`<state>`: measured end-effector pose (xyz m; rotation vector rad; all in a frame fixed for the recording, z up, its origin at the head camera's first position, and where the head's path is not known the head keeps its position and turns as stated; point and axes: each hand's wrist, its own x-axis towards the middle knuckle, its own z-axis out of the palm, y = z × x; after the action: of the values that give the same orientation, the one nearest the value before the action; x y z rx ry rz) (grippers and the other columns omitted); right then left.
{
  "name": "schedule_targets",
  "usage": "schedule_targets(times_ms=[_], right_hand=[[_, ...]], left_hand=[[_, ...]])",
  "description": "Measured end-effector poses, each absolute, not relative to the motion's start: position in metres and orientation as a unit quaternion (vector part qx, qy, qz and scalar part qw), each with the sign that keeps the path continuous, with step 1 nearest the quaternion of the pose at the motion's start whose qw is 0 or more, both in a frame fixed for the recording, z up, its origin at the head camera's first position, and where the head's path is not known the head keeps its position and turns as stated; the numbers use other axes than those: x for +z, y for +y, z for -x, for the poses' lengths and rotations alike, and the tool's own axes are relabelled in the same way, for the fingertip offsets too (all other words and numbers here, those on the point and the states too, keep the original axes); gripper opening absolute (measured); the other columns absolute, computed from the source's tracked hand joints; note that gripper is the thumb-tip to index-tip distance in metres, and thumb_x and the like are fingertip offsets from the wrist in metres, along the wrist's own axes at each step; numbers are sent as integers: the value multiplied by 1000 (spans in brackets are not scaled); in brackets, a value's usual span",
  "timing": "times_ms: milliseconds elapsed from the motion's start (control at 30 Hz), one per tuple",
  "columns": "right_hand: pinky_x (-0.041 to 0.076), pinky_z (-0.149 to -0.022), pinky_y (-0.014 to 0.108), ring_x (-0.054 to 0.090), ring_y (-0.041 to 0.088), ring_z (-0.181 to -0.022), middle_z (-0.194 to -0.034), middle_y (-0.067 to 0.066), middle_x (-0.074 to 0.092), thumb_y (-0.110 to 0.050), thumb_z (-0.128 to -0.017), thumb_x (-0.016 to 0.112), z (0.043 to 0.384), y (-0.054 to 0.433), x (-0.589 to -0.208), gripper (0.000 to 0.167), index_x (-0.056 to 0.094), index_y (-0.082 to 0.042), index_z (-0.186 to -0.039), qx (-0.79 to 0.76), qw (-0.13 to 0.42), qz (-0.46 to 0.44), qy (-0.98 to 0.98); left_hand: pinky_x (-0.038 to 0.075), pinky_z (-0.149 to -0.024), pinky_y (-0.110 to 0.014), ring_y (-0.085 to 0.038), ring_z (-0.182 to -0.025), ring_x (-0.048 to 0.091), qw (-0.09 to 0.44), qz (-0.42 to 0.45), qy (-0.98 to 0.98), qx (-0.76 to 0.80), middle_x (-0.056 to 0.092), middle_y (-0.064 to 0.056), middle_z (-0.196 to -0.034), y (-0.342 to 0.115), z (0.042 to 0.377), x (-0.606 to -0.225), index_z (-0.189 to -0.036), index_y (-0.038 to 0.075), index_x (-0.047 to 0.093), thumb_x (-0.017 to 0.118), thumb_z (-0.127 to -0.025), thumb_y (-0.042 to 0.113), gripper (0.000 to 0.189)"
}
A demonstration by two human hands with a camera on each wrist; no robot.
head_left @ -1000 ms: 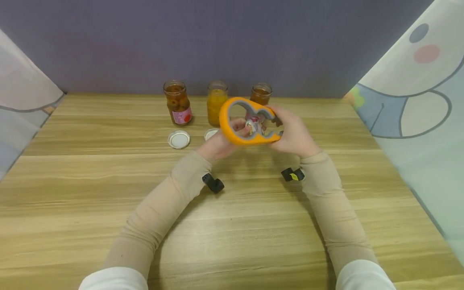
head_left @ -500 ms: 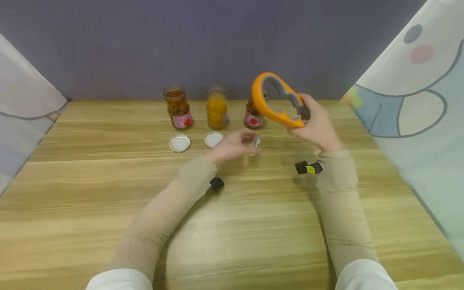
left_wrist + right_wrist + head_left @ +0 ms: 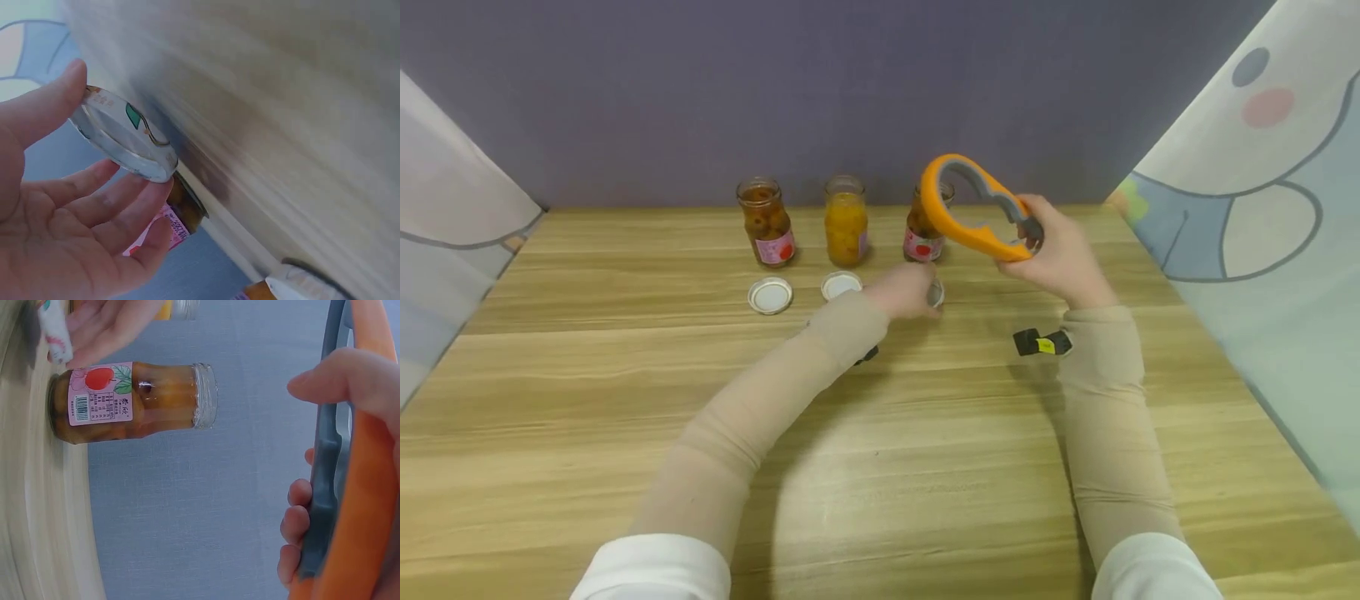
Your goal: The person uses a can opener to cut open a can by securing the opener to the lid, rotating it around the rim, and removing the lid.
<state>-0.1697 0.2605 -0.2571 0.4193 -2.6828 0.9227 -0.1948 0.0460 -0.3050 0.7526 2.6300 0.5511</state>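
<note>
My left hand pinches a printed metal jar lid between thumb and fingertips, just above the wooden table in front of the right-hand jar. In the right wrist view that lid is close to the tabletop. My right hand grips an orange jar opener with grey ridged inner edges, raised over the table. From the head, the opener partly covers the right-hand jar, an uncapped glass jar of brownish fruit with a pink label. The right wrist view shows this jar standing upright with its mouth uncovered.
Two more uncapped jars stand in line to the left: one with yellow fruit, one with brown fruit. Before them lie two lids, a left one and a middle one, pale insides up. A grey-blue wall rises behind.
My hands have separated. The right hand carried the jar opener away to the right, off the lid. My left hand brought the lid down toward the table in front of the right-hand jar.
</note>
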Motion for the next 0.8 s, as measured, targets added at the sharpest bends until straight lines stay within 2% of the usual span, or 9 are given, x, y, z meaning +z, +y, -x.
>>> schedule_targets(times_ms=[133,367,667,800], right_hand=[[34,-61,24,42,20,-74,-87,12,52,-3,-67,75,169,261,-259,63,51,-9,-126,324,131,-142,-926],[33,-60,23,42,19,-73,-86,9,51,-3,-68,75,169,262,-259,62,52,-10,-125,322,136,-136,-927],[33,-60,23,43,21,-73,-85,8,50,-5,-68,76,170,262,-258,60,52,-7,-123,312,133,-141,-930],[33,-60,23,43,21,-74,-86,10,51,-5,-68,76,169,262,-258,60,52,-7,-123,309,132,-139,-932]], left_hand=[[41,-105,-36,-22,-118,55,156,-269,940,144,58,-8,-129,52,198,-308,-132,5,47,75,-81,27,62],[26,-112,-54,-27,-125,50,156,-263,945,114,55,-8,-135,55,201,-306,-134,7,47,77,-79,27,65],[33,-109,-50,-29,-123,51,143,-259,952,75,55,-7,-135,58,204,-306,-135,8,47,77,-79,29,67],[36,-106,-48,-27,-118,54,139,-259,954,63,58,-7,-130,59,206,-310,-129,9,53,76,-80,31,59]])
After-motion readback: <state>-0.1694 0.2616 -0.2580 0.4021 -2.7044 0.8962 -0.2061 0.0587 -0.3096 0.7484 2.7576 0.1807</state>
